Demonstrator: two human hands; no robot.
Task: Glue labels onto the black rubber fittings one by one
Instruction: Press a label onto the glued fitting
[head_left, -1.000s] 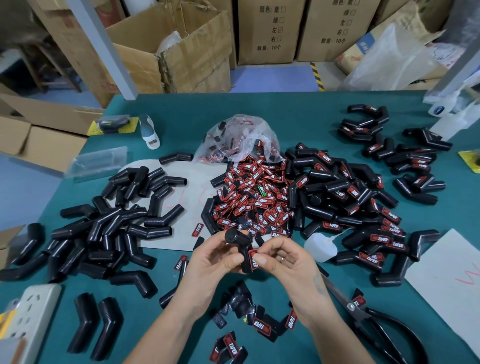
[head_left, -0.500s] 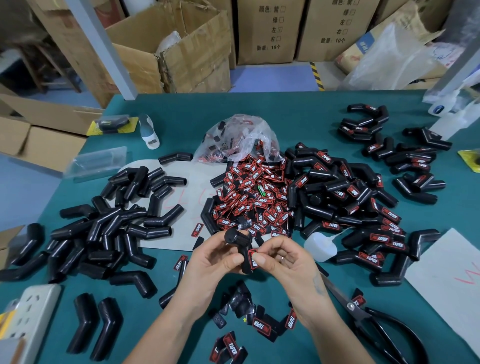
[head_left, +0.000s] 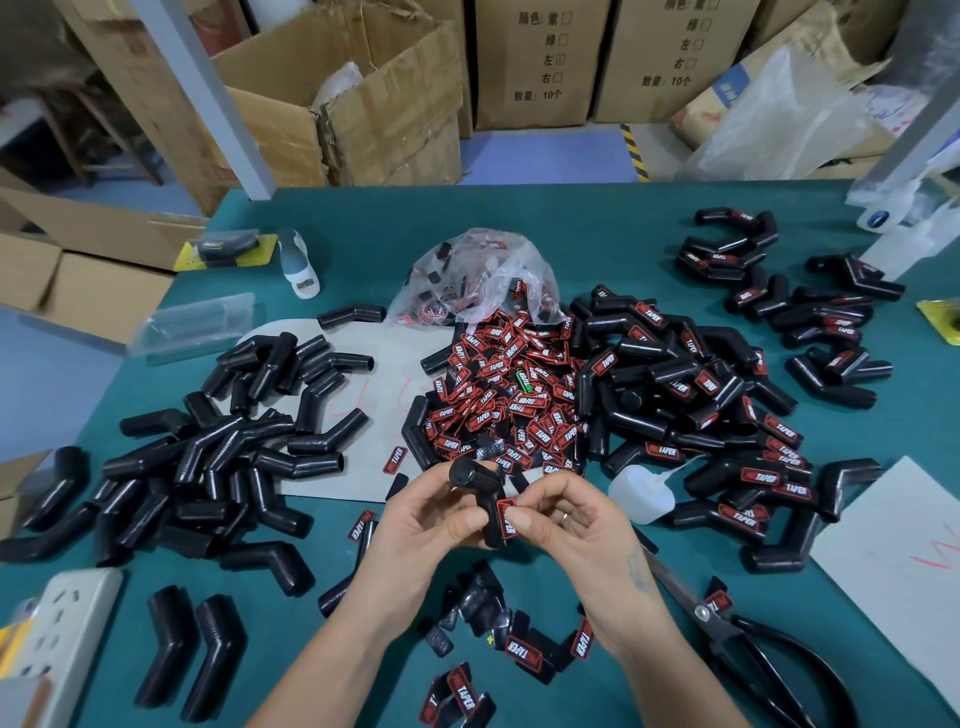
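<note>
My left hand grips a bent black rubber fitting above the green table. A red-and-black label lies on the fitting's lower leg, and my right hand pinches it there with thumb and fingertip. A heap of loose labels lies just beyond my hands. Unlabelled fittings are piled at the left. Labelled fittings are piled at the right. A small white glue bottle lies beside my right hand.
Black scissors lie at the lower right. A clear bag of labels sits behind the heap. Scattered labels lie between my wrists. A white power strip is at the lower left, white paper at the right, cardboard boxes behind the table.
</note>
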